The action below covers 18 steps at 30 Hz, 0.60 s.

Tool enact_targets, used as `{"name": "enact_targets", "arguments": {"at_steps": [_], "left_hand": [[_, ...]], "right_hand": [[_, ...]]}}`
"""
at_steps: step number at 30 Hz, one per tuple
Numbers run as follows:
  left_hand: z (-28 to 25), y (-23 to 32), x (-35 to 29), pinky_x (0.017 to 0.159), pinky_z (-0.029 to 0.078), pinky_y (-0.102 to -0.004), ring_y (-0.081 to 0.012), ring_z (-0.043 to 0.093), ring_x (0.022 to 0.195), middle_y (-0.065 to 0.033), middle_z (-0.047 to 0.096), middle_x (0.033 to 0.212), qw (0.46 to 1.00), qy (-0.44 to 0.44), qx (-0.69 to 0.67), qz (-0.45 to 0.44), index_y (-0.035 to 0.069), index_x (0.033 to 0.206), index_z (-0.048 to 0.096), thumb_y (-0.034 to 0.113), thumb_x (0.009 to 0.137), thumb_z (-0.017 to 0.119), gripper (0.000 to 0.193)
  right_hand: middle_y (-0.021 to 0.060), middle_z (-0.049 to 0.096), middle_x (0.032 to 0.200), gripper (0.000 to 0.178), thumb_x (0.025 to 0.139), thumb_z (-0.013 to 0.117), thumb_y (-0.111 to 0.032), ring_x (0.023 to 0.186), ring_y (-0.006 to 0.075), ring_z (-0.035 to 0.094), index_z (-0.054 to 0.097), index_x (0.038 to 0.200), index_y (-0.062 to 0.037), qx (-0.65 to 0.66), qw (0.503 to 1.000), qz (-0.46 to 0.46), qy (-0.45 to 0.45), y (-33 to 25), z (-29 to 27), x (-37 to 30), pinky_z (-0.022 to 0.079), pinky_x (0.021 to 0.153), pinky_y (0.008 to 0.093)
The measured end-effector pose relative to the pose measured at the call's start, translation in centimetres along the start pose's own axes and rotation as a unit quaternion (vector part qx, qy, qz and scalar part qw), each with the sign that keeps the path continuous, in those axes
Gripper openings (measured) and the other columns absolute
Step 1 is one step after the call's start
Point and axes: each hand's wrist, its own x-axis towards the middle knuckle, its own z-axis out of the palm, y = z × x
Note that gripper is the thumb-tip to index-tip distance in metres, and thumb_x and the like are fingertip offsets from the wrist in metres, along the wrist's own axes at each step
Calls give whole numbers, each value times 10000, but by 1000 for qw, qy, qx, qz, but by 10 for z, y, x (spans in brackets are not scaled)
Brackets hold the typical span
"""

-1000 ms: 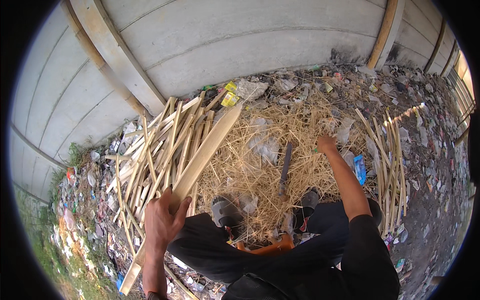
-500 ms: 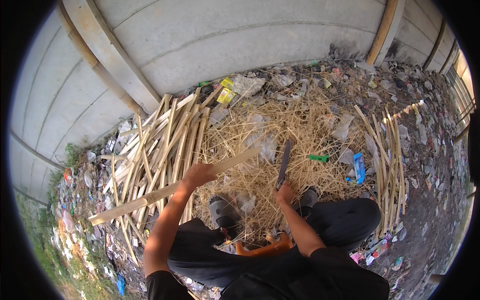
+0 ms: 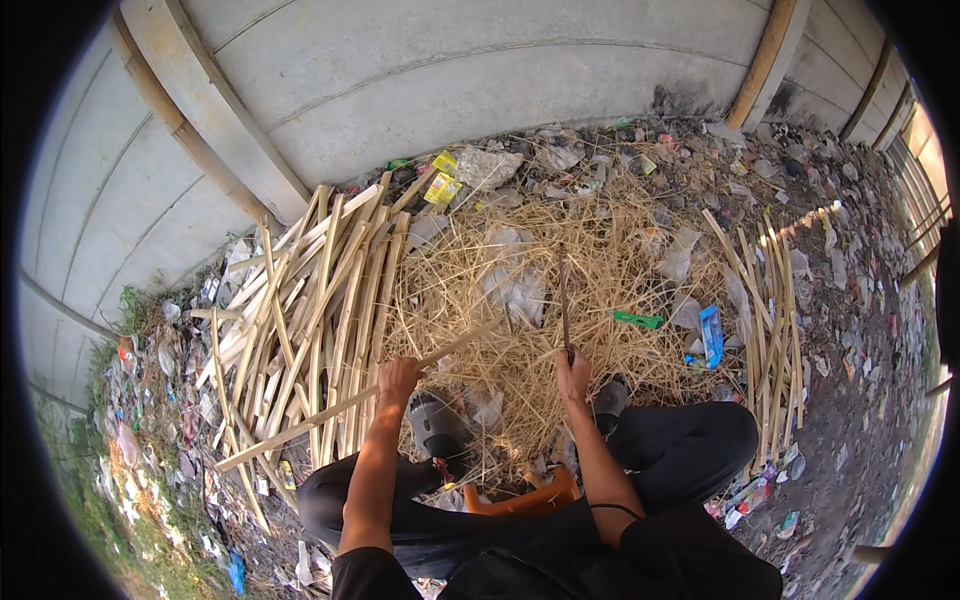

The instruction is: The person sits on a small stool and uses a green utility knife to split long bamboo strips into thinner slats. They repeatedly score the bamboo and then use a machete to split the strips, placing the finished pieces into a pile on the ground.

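The count at the hands stands at one left hand [image 3: 400, 376] with one pale strip [image 3: 320, 413], one right hand [image 3: 573, 376] with one long dark blade [image 3: 564, 300], two grey shoes [image 3: 438, 425] and one orange stool [image 3: 540, 497]. On the ground are two piles of strips, one left pile [image 3: 350, 290] and one right pile [image 3: 775, 330], plus one green object [image 3: 638, 320], two yellow packets [image 3: 441, 187] and, near the right pile, one blue wrapper [image 3: 712, 337]. Strips within each pile overlap too closely for a reliable number.
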Motion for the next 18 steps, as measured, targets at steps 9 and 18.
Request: {"name": "enact_targets", "arguments": {"at_steps": [9, 18], "left_hand": [[70, -37, -17, 755, 538, -544, -429, 703, 865, -214, 711, 837, 995, 80, -60, 17, 111, 923, 746, 349, 929, 727, 239], [95, -31, -25, 748, 530, -551, -445, 703, 881, -222, 713, 864, 993, 75, -86, -20, 82, 913, 708, 386, 948, 703, 307]], "right_hand": [[35, 420, 618, 442, 1106, 503, -391, 524, 166, 377, 618, 934, 0, -46, 975, 28, -218, 17, 54, -19, 347, 553, 397], [58, 425, 586, 440, 1116, 487, -359, 477, 159, 359, 585, 887, 5, -98, 979, -87, -158, 25, 54, -49, 333, 501, 408]]}}
